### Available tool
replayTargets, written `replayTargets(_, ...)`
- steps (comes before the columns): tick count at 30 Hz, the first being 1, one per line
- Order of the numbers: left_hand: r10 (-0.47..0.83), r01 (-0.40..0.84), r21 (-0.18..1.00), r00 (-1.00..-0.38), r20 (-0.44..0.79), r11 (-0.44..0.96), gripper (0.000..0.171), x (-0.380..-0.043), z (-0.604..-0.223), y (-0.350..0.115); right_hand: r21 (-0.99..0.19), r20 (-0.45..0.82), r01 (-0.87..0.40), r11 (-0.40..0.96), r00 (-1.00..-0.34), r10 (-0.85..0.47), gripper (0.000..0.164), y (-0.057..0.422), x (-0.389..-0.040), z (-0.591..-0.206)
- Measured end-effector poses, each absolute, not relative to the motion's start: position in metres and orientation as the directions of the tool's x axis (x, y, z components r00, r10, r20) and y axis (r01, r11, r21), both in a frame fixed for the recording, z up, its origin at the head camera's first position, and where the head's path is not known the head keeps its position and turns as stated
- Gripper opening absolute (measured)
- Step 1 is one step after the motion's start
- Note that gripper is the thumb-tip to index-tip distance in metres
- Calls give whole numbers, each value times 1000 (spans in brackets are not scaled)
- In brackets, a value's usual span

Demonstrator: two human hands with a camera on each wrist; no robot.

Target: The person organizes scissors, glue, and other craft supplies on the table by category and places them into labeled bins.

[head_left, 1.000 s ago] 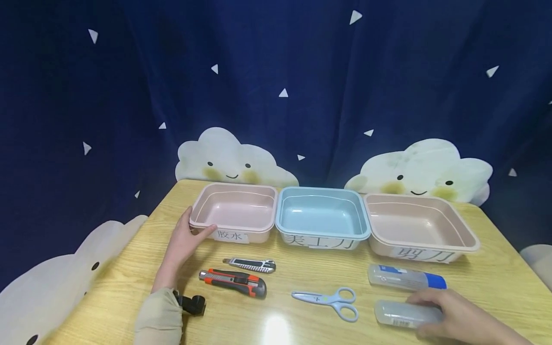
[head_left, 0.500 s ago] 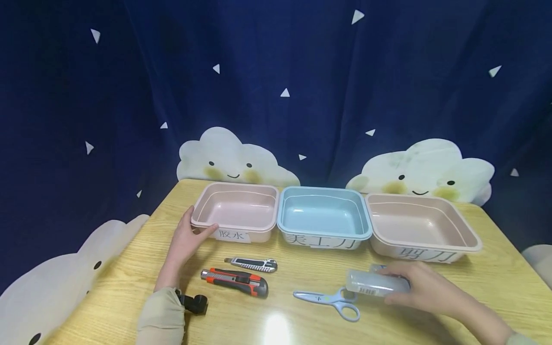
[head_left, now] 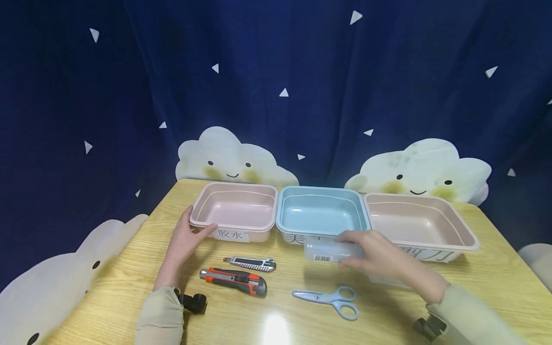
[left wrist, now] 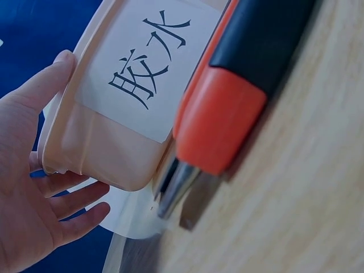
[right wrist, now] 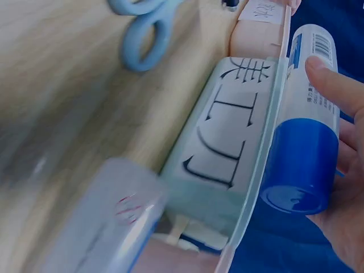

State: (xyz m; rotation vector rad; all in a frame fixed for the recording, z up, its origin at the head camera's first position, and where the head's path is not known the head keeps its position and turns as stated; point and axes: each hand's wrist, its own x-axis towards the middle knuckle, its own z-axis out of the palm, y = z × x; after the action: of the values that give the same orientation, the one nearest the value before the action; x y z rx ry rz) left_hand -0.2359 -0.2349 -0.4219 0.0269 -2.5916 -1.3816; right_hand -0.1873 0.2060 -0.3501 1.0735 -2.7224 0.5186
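In the head view my left hand (head_left: pixel 184 242) holds the front left corner of the pink plastic basin (head_left: pixel 235 227), thumb on the front rim and fingers along its side. My right hand (head_left: pixel 371 251) grips a clear glue bottle (head_left: pixel 329 250), raised in front of the light blue basin (head_left: pixel 323 235). The bottle's blue cap (right wrist: pixel 301 165) shows in the right wrist view, thumb (right wrist: pixel 327 79) on the labelled body. A second glue bottle (right wrist: pixel 108 222) lies on the table, mostly hidden beneath the right forearm in the head view.
A beige-pink basin (head_left: pixel 431 232) stands right of the blue one; all three carry paper labels. A small box cutter (head_left: pixel 252 264), an orange and black box cutter (head_left: pixel 235 281) and light blue scissors (head_left: pixel 329 299) lie on the wooden table (head_left: pixel 233 321). A cloud-patterned curtain hangs behind.
My right hand has lifted the glue bottle from the table's right side and carried it left, past the scissors, to before the blue basin. The left hand has stayed on the pink basin.
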Motion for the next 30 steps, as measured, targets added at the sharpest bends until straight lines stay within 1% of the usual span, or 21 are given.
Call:
replayTargets(3, -110, 80, 824, -979, 170, 560, 95, -236, -421, -235, -247, 308, -705, 665, -708, -636, 39, 196, -196, -348)
replayTargets(9, -108, 88, 827, -978, 176, 555, 94, -236, -420, -235, -271, 346, -716, 643, -696, -629, 37, 174, -207, -346)
replayTargets(14, -108, 89, 828, -978, 178, 553, 93, -235, -421, -235, -252, 404, -731, 634, -675, -618, 37, 154, -215, -344)
replayTargets(20, -111, 87, 831, -978, 176, 550, 94, -236, -422, -236, -270, 420, -711, 649, -693, -585, 38, 131, -226, -342)
replayTargets(30, -116, 67, 824, -980, 160, 563, 95, -236, -424, -237, -299, 378, -668, 682, -739, -558, 39, 88, -244, -345)
